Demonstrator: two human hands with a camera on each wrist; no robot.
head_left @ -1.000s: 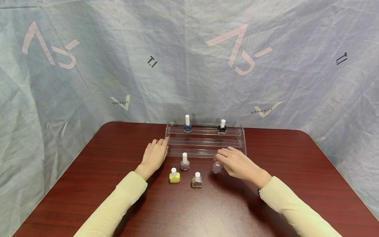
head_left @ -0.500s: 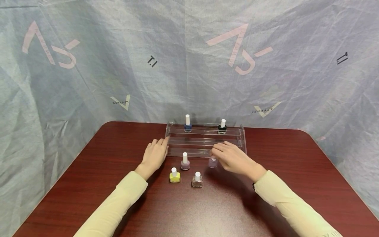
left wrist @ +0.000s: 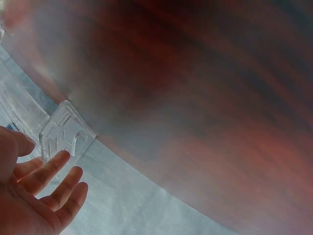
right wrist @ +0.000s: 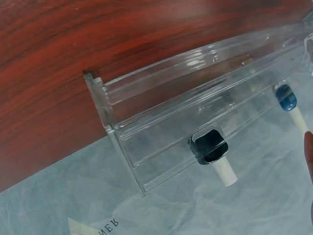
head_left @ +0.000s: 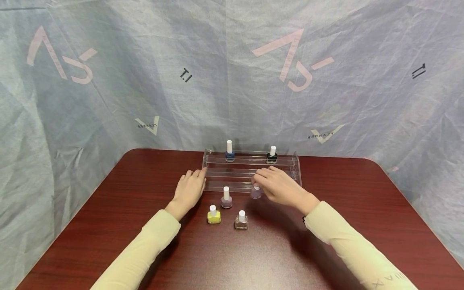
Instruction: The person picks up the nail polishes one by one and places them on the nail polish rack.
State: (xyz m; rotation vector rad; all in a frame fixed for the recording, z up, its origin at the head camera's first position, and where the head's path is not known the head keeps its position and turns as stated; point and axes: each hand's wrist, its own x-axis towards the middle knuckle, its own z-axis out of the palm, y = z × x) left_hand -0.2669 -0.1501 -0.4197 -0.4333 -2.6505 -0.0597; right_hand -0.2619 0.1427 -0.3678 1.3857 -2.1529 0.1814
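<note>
In the head view my right hand (head_left: 277, 186) pinches a mauve nail polish bottle (head_left: 255, 193) by its top, with the white cap mostly hidden by the fingers. The bottle overlaps the front edge of a clear stepped display rack (head_left: 235, 186). At the rack's left end rests my left hand (head_left: 188, 188), its fingers extended and touching the side panel (left wrist: 66, 132). On the top tier stand a blue nail polish bottle (head_left: 230, 155) and a black one (head_left: 272, 157). The right wrist view shows only a fingertip (right wrist: 309, 152) at its edge, and the held bottle is out of sight there.
In front of the rack, on the dark red wooden table (head_left: 232, 262), stand a second mauve bottle (head_left: 226, 202), a yellow bottle (head_left: 214, 217) and a brownish bottle (head_left: 241, 222), all white-capped. A grey printed cloth (head_left: 232, 80) hangs behind the table.
My right hand has carried the mauve bottle forward and to the left, up to the rack's front edge. The left hand and the other bottles have stayed put.
</note>
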